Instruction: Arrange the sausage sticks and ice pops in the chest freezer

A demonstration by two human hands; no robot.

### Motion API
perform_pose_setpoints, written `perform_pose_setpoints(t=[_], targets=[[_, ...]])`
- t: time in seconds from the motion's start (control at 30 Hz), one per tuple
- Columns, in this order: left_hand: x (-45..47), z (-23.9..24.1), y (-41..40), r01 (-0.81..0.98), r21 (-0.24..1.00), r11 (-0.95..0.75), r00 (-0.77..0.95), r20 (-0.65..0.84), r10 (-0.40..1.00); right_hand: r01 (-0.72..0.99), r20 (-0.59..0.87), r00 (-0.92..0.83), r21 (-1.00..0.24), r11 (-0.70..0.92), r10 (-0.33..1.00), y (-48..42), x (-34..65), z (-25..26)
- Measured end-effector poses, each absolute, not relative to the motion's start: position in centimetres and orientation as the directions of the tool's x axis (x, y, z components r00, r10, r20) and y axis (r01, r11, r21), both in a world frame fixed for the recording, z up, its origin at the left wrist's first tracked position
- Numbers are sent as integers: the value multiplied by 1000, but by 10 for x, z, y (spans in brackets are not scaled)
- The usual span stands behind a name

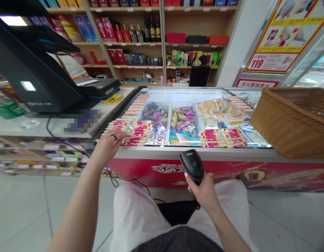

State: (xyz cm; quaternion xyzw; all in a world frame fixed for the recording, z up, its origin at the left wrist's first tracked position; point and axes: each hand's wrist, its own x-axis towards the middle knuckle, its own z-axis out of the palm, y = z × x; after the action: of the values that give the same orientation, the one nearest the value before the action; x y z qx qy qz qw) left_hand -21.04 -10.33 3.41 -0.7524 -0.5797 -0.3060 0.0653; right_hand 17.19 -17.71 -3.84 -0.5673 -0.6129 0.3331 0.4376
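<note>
My right hand (206, 190) is wrapped round the handle of a black barcode scanner (192, 164), raised in front of the chest freezer. On the freezer's left front corner, my left hand (110, 143), with a dark ring on one finger, lies with fingers stretched over wrapped sticks (137, 134). These are pale, red-labelled and look like sausages; they lie in rows on the freezer top. Whether the fingertips pinch one is not clear. A second group of the same sticks (222, 137) lies further right, in front of yellowish packed food (224, 110).
A black checkout scale (46, 77) stands on the counter (79, 131) at the left. To the right, a brown wicker basket (290, 122) rests on the freezer (141, 154). Loose cables (125, 178) hang below its front edge. Stocked shelves (135, 43) line the back.
</note>
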Motion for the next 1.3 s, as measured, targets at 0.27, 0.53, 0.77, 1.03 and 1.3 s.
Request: perform_pose_setpoints(t=[0.27,0.53,0.77,1.03,1.3], targets=[[-197,27,-98,939,231,-256,117,486,866,398,148,40,-910,120,988,-180,177,-39],[-201,17,-92,964,145,-224,129,481,867,364,141,55,-925,112,988,-181,181,-43],[-189,24,-96,967,111,-228,135,535,834,356,144,48,-927,117,988,-181,182,-43],[-63,43,-70,775,351,-526,268,572,775,328,140,68,-938,110,988,-182,189,-39],[75,35,-9,709,499,-498,347,368,863,293,139,152,-952,90,979,-185,207,-39]])
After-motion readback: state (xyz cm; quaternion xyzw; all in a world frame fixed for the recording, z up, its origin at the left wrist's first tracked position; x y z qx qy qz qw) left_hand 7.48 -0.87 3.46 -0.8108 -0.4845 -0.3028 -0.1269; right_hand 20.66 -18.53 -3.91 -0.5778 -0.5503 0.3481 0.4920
